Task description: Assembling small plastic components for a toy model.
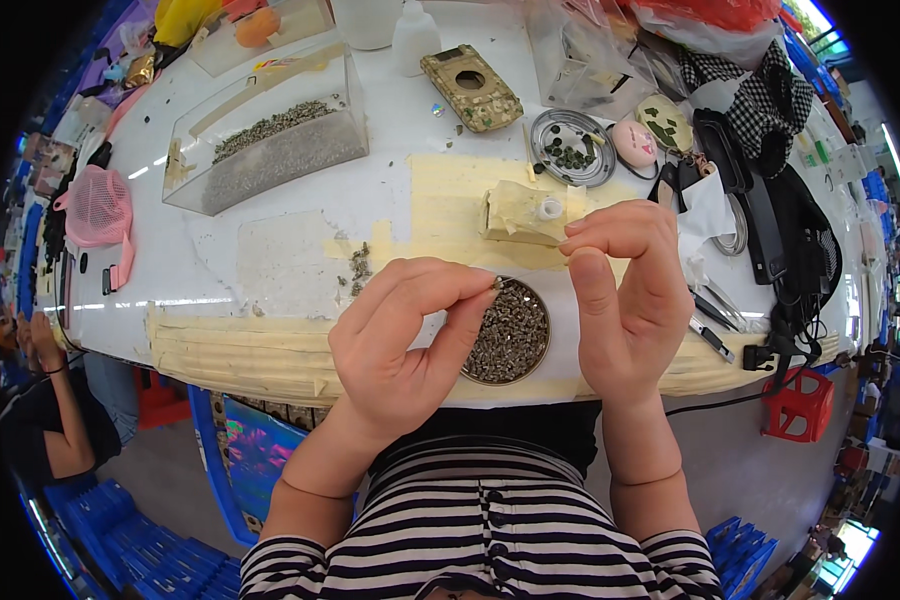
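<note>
My left hand pinches a small metal piece between thumb and forefinger, above the left rim of a round dish. Many small metal pieces of similar colour fill that dish. My right hand is raised to the right of the dish, its thumb and forefinger curled together. Whatever lies between those fingertips, if anything, is too small to make out. Just beyond the right fingertips stands a block wrapped in cream tape, with a short white tube on it.
A clear bin of metal pieces stands far left, near a pink mesh item. Beyond the block are a camouflage-patterned box and a glass dish of dark green bits. Tweezers and a cutter knife lie right. Another person's hand shows at far left.
</note>
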The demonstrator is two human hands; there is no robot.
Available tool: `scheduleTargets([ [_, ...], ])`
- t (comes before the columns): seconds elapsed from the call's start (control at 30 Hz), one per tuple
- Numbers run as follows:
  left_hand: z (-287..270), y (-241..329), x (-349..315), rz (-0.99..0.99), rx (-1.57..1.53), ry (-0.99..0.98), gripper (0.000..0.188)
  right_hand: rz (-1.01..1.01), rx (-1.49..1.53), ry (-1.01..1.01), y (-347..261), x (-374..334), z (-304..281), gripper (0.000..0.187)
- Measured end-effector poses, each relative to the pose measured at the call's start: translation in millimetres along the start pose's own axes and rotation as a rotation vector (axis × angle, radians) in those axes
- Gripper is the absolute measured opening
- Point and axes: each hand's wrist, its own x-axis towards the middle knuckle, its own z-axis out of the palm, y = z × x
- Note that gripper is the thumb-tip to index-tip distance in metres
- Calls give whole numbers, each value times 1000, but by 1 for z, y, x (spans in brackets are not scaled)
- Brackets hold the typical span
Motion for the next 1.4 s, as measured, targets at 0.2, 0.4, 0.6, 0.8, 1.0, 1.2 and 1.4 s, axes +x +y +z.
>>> scheduleTargets([
  [0.2, -1, 0, 0, -5, -7, -1, 20, 47, 32, 0, 0, -1, 1, 8],
  [0.4, 0, -1, -2, -2, -32, 11, 21, 81, 46, 3, 0, -2, 2, 9],
  [0.6, -1, 1, -1, -18, -34, 11, 21, 90, 68, 1, 0, -2, 2, 10],
  [0.8, 0, 0, -1, -3, -27, 17, 22, 83, 73, -2, 0, -3, 3, 10],
  [1.0, 1, 0, -2, -17, -36, 28, 21, 76, 64, -8, 0, -3, 3, 10],
  [1.2, 0, 0, -2, -23, -39, 28, 20, 53, 48, 9, 0, -3, 2, 10],
  [1.4, 1, -2, -3, -14, -48, 33, 19, 109, 46, 118, 3, -4, -1, 10],
])
